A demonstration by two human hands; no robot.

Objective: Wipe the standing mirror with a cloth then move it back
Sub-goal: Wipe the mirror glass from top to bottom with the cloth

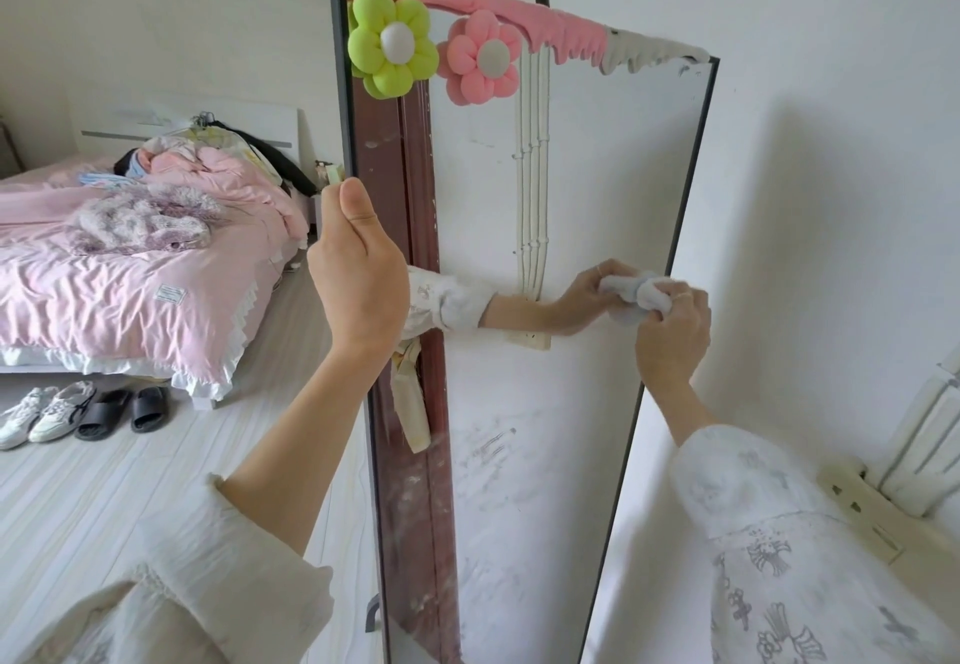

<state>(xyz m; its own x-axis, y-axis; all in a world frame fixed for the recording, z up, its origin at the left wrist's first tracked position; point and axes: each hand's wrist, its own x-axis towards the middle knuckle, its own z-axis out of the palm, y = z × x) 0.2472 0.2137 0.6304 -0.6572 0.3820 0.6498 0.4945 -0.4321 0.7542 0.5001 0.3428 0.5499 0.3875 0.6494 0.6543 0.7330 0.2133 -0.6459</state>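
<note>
Mirror (pixel 545 226) is steadied by the left hand (pixel 358 278) curled round its left edge, so the right hand (pixel 670 320) can press a bunched cloth (pixel 636 294), apparently mid-wipe.

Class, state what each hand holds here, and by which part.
The left hand grips the mirror by its left frame edge. The right hand holds a bunched cloth against the glass.
</note>
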